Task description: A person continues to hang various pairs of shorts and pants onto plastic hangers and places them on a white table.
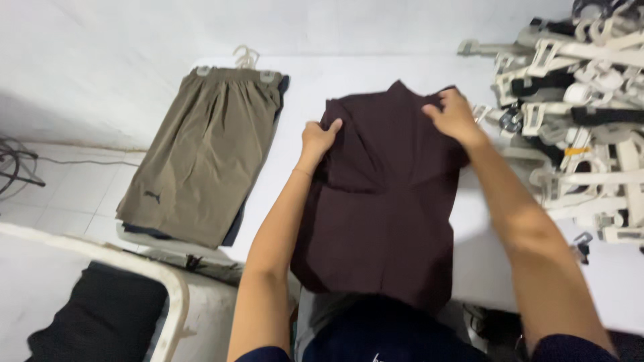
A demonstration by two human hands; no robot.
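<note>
Gripping the far waistband of the dark maroon shorts (382, 221): left hand (318, 139) pinches the left corner, right hand (455, 118) clenches the right corner, garment flat on the white table (376, 74), centre. Looks like the straighten/fold step; the next move calls for both corners travelling evenly. Count: one maroon pair in hand, one olive shorts stack (201, 154) far left on a hanger, hanger pile (577, 114) right, too tangled to count.
</note>
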